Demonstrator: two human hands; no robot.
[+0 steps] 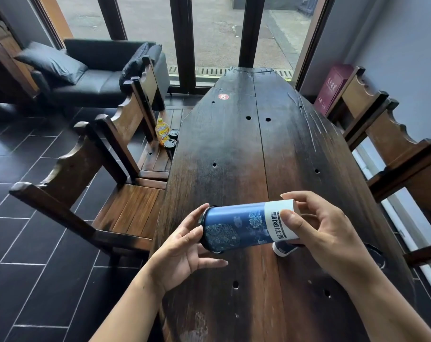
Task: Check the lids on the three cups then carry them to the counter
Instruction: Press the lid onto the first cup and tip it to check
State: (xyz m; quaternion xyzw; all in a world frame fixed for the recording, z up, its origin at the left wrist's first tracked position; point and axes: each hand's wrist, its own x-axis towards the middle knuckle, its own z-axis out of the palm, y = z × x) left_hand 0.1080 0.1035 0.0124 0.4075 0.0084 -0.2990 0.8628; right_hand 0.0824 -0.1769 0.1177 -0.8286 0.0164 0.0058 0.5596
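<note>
A tall blue patterned cup with a white band lies sideways in the air above the dark wooden table. Its black lid points left. My left hand has straight fingers touching the lid end. My right hand grips the white base end, thumb on the side. Under the held cup a second cup shows only as a white rim and dark side. A third cup is not in view.
Wooden chairs line the table's left side, and more chairs stand at the right. A yellow bottle and two dark cans sit on a chair seat. A black sofa stands by the window.
</note>
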